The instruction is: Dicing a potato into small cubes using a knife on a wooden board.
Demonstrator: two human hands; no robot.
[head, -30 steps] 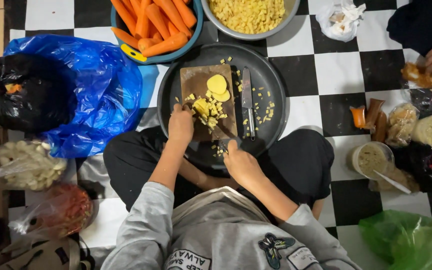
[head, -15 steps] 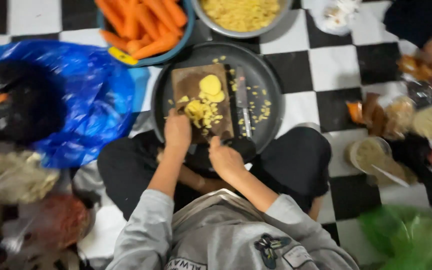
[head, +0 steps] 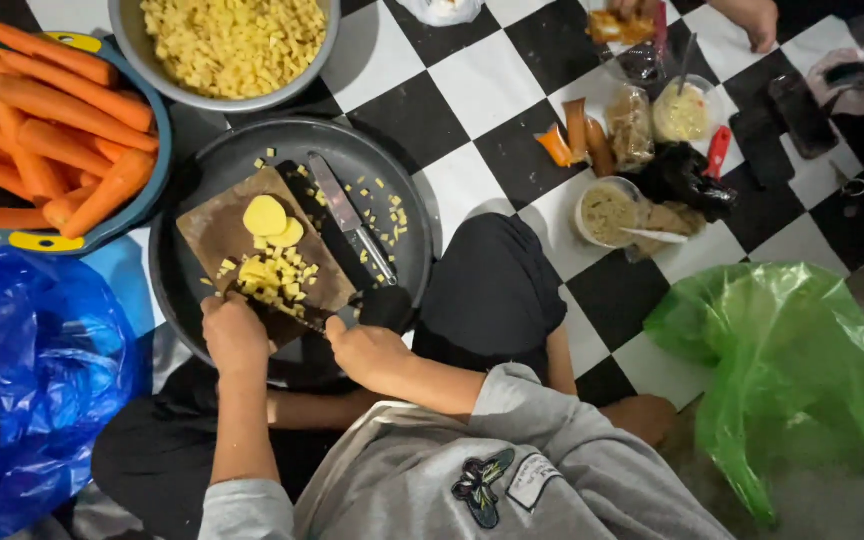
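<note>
A brown cutting board (head: 222, 235) lies in a round dark tray (head: 407, 190) on the checkered floor. On the board sit two pale yellow potato slices (head: 267, 218) and a heap of diced potato (head: 274, 280). My left hand (head: 235, 335) is curled at the board's near edge, pressing on the diced pieces. My right hand (head: 364, 350) is shut on a dark-handled knife (head: 302, 318), its blade lying across the near edge of the board towards my left hand. A second knife (head: 350, 218) lies loose in the tray, right of the board.
A blue tub of peeled carrots (head: 47, 125) and a grey bowl of diced potato (head: 237, 45) stand beyond the tray. A blue bag (head: 37, 370) lies left, a green bag (head: 792, 360) right. Food tubs and packets (head: 642, 200) lie at right; another person's hand (head: 752, 18) is at top right.
The view has swung so the tray sits further left. Both my hands have drawn back to the near edge of the board, the knife with them.
</note>
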